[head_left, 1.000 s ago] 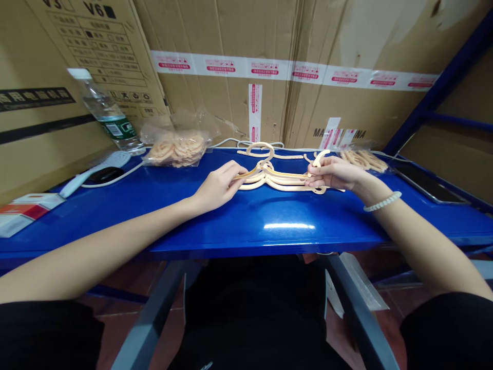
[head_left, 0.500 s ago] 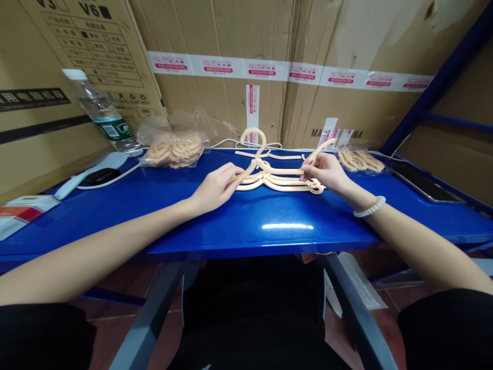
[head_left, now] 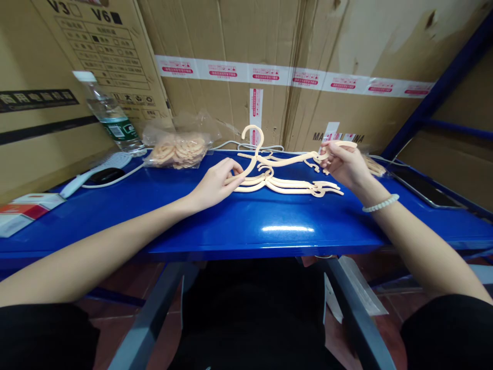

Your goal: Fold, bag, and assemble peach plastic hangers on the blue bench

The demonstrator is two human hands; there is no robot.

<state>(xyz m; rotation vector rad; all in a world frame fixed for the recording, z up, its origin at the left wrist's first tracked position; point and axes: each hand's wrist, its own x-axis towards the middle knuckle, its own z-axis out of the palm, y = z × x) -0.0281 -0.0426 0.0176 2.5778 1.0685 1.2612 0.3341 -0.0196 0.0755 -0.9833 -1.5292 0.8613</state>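
A peach-coloured folding clothes hanger (head_left: 287,161) is held up between my hands, its hook pointing upward. My left hand (head_left: 217,182) is closed around the hanger's left arm. At the other end, my right hand (head_left: 341,159) pinches the jointed right arm, whose outer piece sticks out past the fingers. Below and just behind the held hanger, more hangers of the same kind (head_left: 288,186) lie stacked on the blue table (head_left: 231,226). Other hanger parts lie farther back, partly hidden by the held one.
Bagged hangers (head_left: 179,150) sit at the back left, beside a water bottle (head_left: 115,121). A hairbrush (head_left: 96,169), a black mouse (head_left: 103,176) and a small box (head_left: 26,210) are at the left. A phone (head_left: 423,186) lies at the right. Cardboard (head_left: 215,103) stands behind the table.
My right hand has moved right and slightly up, and the hanger's right arm is now stretched out straighter. The hook has turned, its open end now facing left. My left hand stays almost in place.
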